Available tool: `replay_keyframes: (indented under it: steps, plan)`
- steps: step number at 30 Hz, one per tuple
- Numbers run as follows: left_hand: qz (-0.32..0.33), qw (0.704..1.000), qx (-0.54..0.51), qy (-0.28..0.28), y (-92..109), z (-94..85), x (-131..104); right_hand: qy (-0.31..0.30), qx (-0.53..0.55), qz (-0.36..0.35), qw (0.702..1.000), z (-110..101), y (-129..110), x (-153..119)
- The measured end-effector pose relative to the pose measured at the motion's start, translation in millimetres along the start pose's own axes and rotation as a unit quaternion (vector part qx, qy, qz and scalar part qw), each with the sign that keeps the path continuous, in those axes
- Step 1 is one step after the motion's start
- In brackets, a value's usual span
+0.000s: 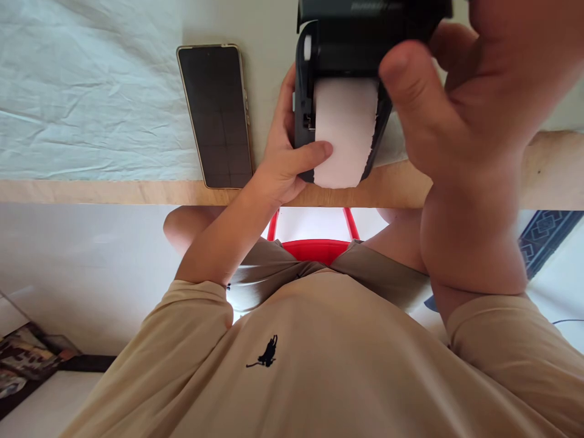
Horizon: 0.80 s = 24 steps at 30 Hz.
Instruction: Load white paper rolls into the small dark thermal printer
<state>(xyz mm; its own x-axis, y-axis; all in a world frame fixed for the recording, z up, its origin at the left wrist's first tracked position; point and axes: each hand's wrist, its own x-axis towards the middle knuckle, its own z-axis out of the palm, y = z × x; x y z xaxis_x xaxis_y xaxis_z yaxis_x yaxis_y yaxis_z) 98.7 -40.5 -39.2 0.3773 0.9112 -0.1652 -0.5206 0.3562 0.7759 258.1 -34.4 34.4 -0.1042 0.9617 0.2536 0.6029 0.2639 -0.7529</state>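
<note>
A black receipt printer (pixel 308 85), perhaps a handheld payment terminal, is held over the table edge, its cover (pixel 365 24) raised at the far end. From its compartment a white strip of receipt paper (pixel 344 121) runs toward me, with a ragged right edge. My left hand (pixel 289 155) grips the printer's left side, its thumb pressed on the paper. At the upper right, my right hand (pixel 438 91) is closed on the cover's right side, thumb on the near face. Its other fingers are partly hidden behind the cover.
Left of the printer a smartphone (pixel 216 115) lies screen up with a dark display. A pale wrinkled cloth (pixel 91 91) covers the table up to its bare wooden edge (pixel 114 191). Below the edge are my legs and a red chair (pixel 314 249).
</note>
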Motion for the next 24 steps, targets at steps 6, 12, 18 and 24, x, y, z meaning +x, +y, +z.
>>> replay_keyframes:
  steps: [6, 12, 18, 24]
  plan:
    - [-0.017, 1.0, -0.012, -0.019, -1, -3.0, -3, -0.094, -0.059, -0.111, 0.988, -5, 17, -3]
    - [-0.005, 1.0, 0.004, 0.011, 1, 3.0, -2, -0.071, -0.022, -0.1, 0.992, -6, 17, -6]
    - [-0.05, 0.997, -0.055, -0.037, 6, 6.9, 2, -0.134, -0.051, -0.1, 0.985, -7, 10, -4]
    - [-0.074, 0.997, -0.016, 0.008, 9, 8.1, -1, -0.15, -0.061, -0.083, 0.983, -10, 7, -3]
